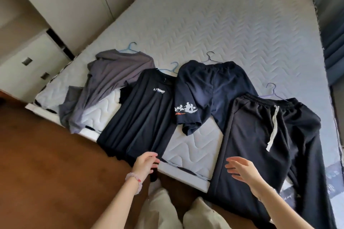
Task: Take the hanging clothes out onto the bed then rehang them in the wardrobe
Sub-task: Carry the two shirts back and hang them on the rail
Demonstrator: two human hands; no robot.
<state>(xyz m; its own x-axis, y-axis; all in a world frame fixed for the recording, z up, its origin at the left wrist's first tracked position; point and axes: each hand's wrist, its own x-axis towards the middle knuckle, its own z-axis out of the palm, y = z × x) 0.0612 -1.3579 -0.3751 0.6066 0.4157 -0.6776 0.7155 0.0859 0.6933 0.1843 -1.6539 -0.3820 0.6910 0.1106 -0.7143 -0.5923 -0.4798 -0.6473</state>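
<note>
While both hands are held over the bed [223,29] edge, left hand [146,161] is curled loosely by the black tee [141,117] hem, right hand [242,170] spread empty above black pants [251,145]; shorts [210,87] and grey tee [109,78] are laid further back.

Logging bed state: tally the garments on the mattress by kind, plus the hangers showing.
T-shirts: 2 (grey t-shirt, black t-shirt)
Shorts: 1 (navy shorts)
Trousers: 1 (black trousers)
Hangers: 4, one per garment, first at
Total: 4 garments, 4 hangers
</note>
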